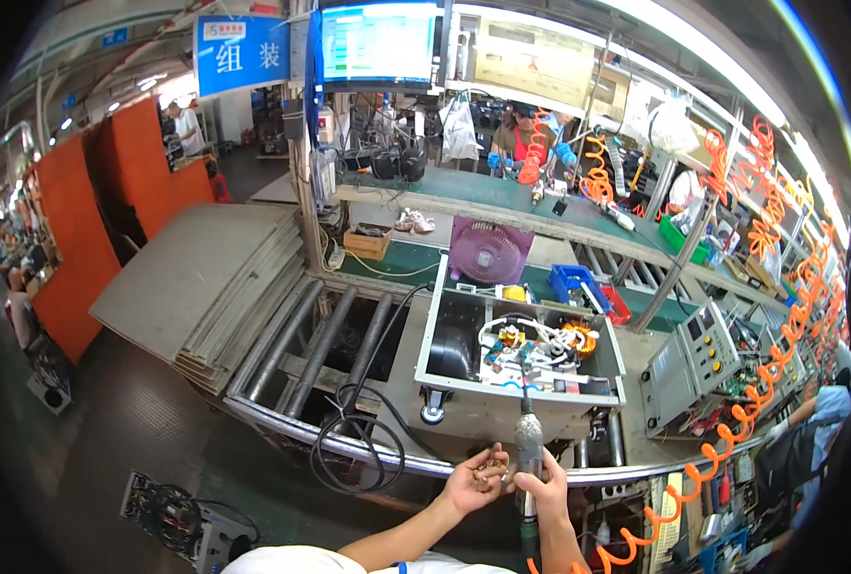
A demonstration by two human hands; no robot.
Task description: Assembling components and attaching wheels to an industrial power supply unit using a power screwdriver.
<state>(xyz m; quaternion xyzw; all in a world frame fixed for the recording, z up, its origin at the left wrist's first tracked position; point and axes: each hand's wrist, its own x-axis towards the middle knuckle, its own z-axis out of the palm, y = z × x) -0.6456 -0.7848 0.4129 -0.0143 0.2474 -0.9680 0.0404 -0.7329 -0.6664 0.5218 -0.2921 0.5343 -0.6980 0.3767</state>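
Observation:
My right hand (550, 490) is wrapped round a grey air screwdriver (530, 445), whose bit points away from me into the open machine housing. Close beside the tool, my left hand (478, 480) is turned palm up with curled fingers; small things seem to lie in it, too small to name. The pale metal housing (521, 391) stands on the conveyor bench in front of both hands. Inside it are a black cylinder (452, 352), white cables, a circuit board and an orange-wound copper coil (578, 339). The tip of the bit is hard to make out among the wires.
A black cable (360, 457) hangs in loops off the bench edge. Orange coiled air hoses (722, 442) sweep down at the right, near a second machine (685, 368). Behind the housing are a purple fan (489, 252) and a blue bin (576, 285). Stacked boards (205, 287) lean left.

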